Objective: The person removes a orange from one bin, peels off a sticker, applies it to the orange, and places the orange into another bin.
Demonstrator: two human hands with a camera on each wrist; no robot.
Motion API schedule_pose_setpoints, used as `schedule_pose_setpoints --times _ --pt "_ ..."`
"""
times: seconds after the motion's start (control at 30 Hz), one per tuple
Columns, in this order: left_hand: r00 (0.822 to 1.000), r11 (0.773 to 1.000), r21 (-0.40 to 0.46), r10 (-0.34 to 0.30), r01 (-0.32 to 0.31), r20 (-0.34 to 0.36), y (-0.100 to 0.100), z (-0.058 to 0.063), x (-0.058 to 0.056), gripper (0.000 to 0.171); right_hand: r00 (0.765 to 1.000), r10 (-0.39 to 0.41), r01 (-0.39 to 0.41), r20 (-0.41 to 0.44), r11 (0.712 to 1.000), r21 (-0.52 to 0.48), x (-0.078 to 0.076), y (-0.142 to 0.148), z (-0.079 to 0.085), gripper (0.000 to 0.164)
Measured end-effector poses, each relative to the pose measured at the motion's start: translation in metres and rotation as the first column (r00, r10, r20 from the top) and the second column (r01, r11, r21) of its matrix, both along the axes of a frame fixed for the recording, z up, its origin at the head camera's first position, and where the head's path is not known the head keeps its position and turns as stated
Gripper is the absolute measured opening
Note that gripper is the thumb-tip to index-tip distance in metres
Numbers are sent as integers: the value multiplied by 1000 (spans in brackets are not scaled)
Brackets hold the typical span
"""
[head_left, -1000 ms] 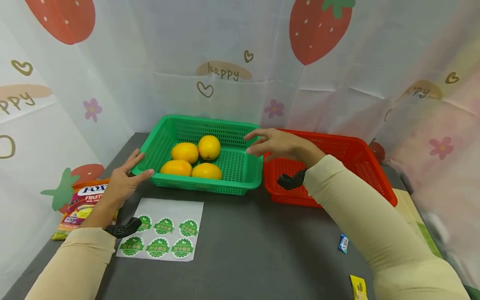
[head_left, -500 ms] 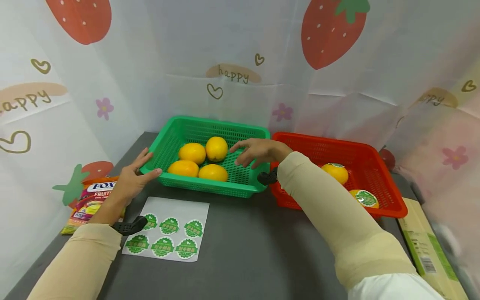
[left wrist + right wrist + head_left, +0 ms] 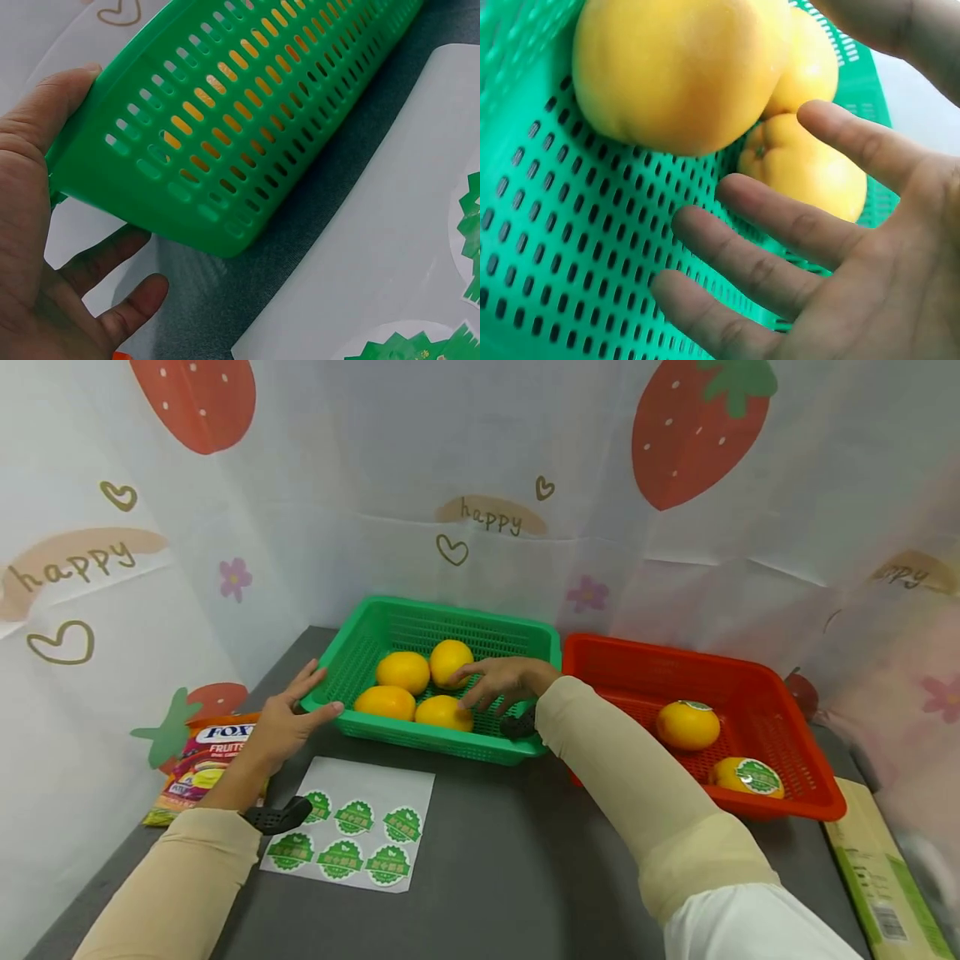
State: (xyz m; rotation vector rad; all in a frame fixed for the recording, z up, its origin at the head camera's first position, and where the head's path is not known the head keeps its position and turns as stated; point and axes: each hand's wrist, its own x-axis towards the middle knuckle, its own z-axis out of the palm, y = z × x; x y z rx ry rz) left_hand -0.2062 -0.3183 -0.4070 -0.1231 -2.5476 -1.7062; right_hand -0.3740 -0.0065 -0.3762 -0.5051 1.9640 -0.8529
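Note:
Several smooth yellow-orange fruits [image 3: 403, 672] lie in the left half of the green basket [image 3: 551, 647]. My right hand [image 3: 510, 682] hovers over them inside the basket, fingers spread. In the head view its fingertips overlap the front right fruit [image 3: 441, 713]; the right wrist view shows the palm [image 3: 892, 277] holding nothing, beside the fruits [image 3: 802, 169]. At the basket's front left corner rests my left hand [image 3: 288, 727]. Its thumb [image 3: 64, 101] touches the rim, while other fingers extend fairly straight below the corner.
The red basket [image 3: 802, 727] at right holds two similar fruits with green stickers. A white sheet of round green stickers [image 3: 352, 817] lies in front of the green basket. A candy bag [image 3: 202, 768] stands at left, a beige-green package [image 3: 885, 877] at right.
My right hand has moved left, from above the gap between the baskets to over the fruits in the green one. The left hand stays at the corner. The head view has shifted.

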Motion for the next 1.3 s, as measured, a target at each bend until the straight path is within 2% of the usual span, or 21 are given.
schedule_pose_setpoints --times 0.1,0.2,0.33,0.43,0.53,0.63,0.73,0.83,0.97,1.1,1.2,1.3 --pt "1000 1000 13 -6 6 -13 0 -3 -1 70 1000 26 -26 2 999 29 1 -5 -2 77" --pt "1000 1000 29 -6 7 -29 -5 -14 -8 70 998 67 -67 0 996 61 1 -13 -4 80" --pt "999 999 44 -8 10 -50 -13 -29 -18 70 991 126 -120 -42 985 122 2 -23 -8 82" --pt "998 1000 29 -2 4 -55 -15 -35 -20 70 982 166 -148 -91 973 175 4 -27 -10 83" --pt "999 1000 1 5 -5 -47 -14 -34 -17 70 959 217 -175 -183 959 222 6 -26 -12 83" --pt "1000 1000 -3 2 -3 -27 -9 -25 -12 70 930 218 -153 -295 962 228 6 -19 -8 82" --pt "1000 1000 8 1 -1 -10 -6 -16 -9 71 909 156 -94 -387 980 174 8 -7 4 80" --pt "1000 1000 -8 10 -10 -8 -8 -15 -10 71 885 97 -62 -456 994 89 12 8 18 76" --pt "1000 999 -49 6 -7 -14 -15 -22 -13 72 846 44 -66 -531 998 -23 32 32 35 71" --pt "1000 996 -87 -2 2 -6 -19 -25 -13 72 805 -65 -46 -589 984 -170 65 57 45 69" --pt "1000 995 -102 -10 10 3 -19 -25 -14 73 743 -187 -11 -643 957 -290 96 80 47 69" --pt "1000 992 -123 -17 18 5 -17 -23 -17 73 667 -294 5 -685 921 -390 130 102 42 69"
